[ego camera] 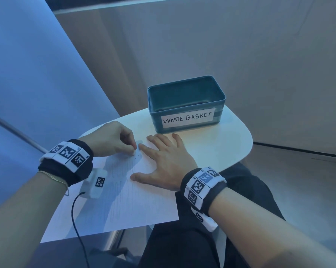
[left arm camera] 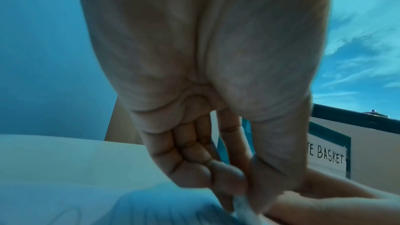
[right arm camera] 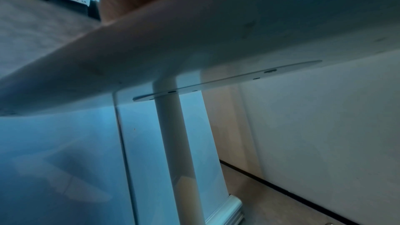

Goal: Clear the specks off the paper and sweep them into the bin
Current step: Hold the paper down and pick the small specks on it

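White paper (ego camera: 124,194): lies flat on the small round table (ego camera: 229,140), lower centre of the head view, one corner hanging over the near edge.
Specks (ego camera: 137,154): a few dark flecks sit on the paper between the two hands, centre of the frame.
Left hand (ego camera: 113,140): fingers curled, thumb and forefinger pinched together at a small pale thing on the paper; what it is cannot be told.
Right hand (ego camera: 163,163): fingers straight and spread, pressing flat on the paper.
Bin (ego camera: 186,103): teal tub labelled WASTE BASKET, just beyond the fingertips, upper centre.
Left wrist view: curled fingers (left arm camera: 194,151) fill the middle; the bin's label (left arm camera: 329,156) shows at right.
Right wrist view: the table's underside (right arm camera: 194,40) and its post (right arm camera: 173,134); no fingers visible.
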